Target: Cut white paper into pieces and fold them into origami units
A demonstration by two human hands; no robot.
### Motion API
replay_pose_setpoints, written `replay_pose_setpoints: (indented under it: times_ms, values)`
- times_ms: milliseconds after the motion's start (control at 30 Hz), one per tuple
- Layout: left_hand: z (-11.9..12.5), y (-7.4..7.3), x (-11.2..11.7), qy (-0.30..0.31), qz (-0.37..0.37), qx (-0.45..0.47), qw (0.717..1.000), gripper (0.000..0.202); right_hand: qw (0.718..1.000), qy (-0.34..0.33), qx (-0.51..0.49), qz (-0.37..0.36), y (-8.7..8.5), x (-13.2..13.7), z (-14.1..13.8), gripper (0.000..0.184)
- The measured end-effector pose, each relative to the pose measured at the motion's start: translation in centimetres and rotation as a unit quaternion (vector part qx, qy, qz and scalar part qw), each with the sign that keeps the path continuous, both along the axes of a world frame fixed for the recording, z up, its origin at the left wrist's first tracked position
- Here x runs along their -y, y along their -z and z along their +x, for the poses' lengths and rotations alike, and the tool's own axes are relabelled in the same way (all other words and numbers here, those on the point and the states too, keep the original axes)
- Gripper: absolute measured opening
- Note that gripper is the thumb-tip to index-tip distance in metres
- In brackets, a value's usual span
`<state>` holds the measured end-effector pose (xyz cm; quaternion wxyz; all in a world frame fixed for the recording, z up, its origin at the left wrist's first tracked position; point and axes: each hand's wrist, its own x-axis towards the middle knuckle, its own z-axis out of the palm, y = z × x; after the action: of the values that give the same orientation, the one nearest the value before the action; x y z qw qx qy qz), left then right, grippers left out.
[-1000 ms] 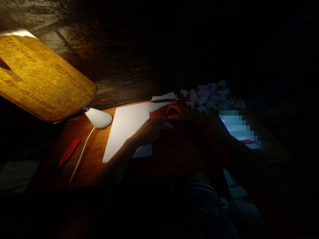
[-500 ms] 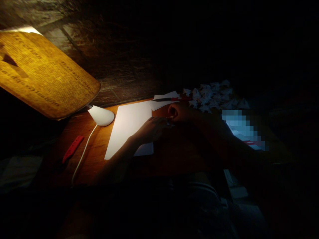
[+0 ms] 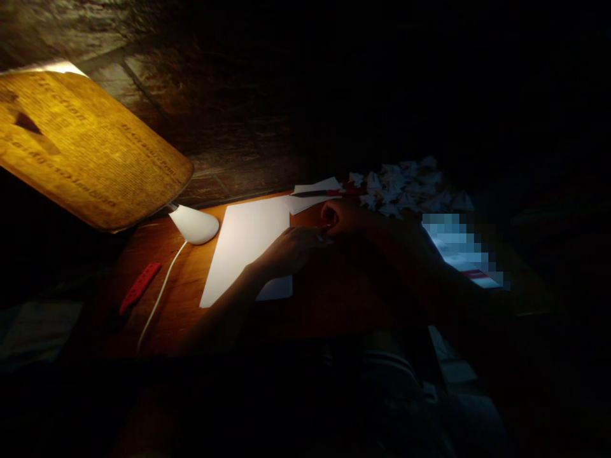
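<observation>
In dim lamp light my left hand [image 3: 290, 249] and my right hand [image 3: 344, 217] meet over a wooden table [image 3: 181, 286]. Both have their fingers curled and pinch a small white piece of paper [image 3: 323, 238] between them. The left forearm lies across a large white paper sheet [image 3: 243, 245]. Just beyond the right hand lies a pile of several small folded white paper pieces [image 3: 405, 187]. Most of both arms is lost in shadow.
A white lamp base [image 3: 193, 224] with a white cable [image 3: 160, 296] stands left of the sheet, under a yellow printed shade [image 3: 86, 149]. A red strip [image 3: 139, 287] lies at the left. Scissors with red handles [image 3: 329, 191] rest on smaller paper. A lit screen [image 3: 461, 251] glows right.
The hands stay together at the small paper, with only slight finger shifts. The view has wobbled a little.
</observation>
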<state>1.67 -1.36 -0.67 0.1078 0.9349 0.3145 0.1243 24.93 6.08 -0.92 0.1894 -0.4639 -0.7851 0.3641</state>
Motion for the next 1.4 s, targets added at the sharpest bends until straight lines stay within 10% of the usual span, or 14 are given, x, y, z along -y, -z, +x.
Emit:
replay_pose_setpoints:
  times_ms: [1400]
  values:
    - [-0.05,0.34,-0.2,-0.008,-0.017,-0.008,1.0,0.064,0.998,-0.008,-0.06,-0.015,0.41,-0.6,0.44,0.029]
